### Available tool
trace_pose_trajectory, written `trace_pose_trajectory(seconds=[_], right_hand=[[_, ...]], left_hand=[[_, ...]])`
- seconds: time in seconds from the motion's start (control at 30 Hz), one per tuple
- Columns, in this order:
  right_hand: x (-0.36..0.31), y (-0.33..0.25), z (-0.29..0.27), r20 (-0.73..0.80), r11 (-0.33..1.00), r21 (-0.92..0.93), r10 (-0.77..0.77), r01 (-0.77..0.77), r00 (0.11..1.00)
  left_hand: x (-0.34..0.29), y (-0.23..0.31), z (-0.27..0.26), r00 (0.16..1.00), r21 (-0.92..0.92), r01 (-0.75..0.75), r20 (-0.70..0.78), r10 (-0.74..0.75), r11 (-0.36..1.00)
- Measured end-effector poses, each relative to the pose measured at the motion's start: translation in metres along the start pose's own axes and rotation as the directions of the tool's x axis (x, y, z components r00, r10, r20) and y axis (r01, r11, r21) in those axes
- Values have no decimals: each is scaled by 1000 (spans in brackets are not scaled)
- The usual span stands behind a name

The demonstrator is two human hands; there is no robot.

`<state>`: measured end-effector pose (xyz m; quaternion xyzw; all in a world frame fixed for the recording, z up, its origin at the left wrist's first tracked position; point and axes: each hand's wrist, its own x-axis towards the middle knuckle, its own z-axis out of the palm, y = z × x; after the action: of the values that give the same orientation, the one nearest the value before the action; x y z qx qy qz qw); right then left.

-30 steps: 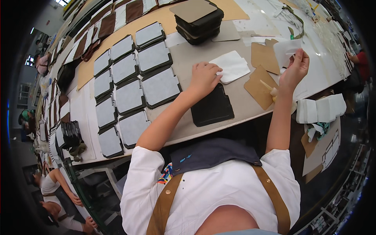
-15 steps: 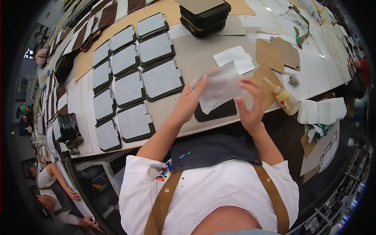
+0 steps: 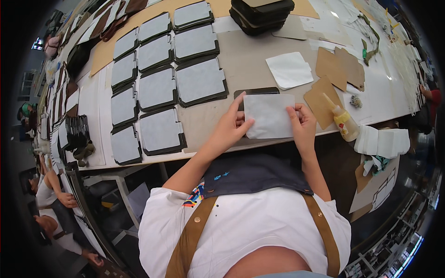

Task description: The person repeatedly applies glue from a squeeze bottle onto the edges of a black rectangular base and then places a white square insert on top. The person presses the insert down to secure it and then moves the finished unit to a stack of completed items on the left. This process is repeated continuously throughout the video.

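Observation:
A thin whitish sheet with rounded corners [image 3: 269, 116] is stretched flat between my hands near the table's front edge. My left hand [image 3: 232, 121] pinches its left side, thumb on top and fingers behind. At the right side my right hand [image 3: 303, 126] grips it the same way. Behind the sheet a black panel [image 3: 260, 91] lies on the table, mostly covered from view. A stack of white cut pieces [image 3: 289, 69] rests just beyond it.
Rows of black pieces with pale grey tops [image 3: 199, 83] cover the left side. A dark stack [image 3: 262, 18] stands at the back. To the right are brown card pieces [image 3: 331, 69], a glue bottle [image 3: 345, 124] and folded white cloths [image 3: 382, 141]. Other people work at far left.
The sheet, tilted and loose before, is now level and nearer to me. My right hand, apart from it earlier, has closed on its right side. The view has shifted slightly.

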<state>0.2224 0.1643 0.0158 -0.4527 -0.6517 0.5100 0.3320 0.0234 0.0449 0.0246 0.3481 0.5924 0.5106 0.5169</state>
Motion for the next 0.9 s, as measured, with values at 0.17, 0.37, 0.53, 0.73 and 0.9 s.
trace_pose_trajectory(seconds=[0.17, 0.37, 0.53, 0.73, 0.9], right_hand=[[6, 5, 11, -20, 988, -130, -85, 82, 996], [14, 9, 22, -5, 929, -334, -169, 158, 986], [16, 7, 25, -6, 898, -393, -215, 196, 977], [18, 10, 24, 5, 874, -441, -225, 204, 974], [18, 10, 24, 15, 852, -478, -234, 212, 972]], left_hand=[[-5, -14, 2, 957, 484, -140, -159, 244, 864], [-5, -33, -2, 912, 586, -178, -203, 356, 790], [-3, -39, -4, 904, 630, -166, -210, 372, 759], [-1, -38, -3, 905, 642, -149, -218, 365, 752], [0, -41, -3, 902, 660, -144, -218, 371, 737]])
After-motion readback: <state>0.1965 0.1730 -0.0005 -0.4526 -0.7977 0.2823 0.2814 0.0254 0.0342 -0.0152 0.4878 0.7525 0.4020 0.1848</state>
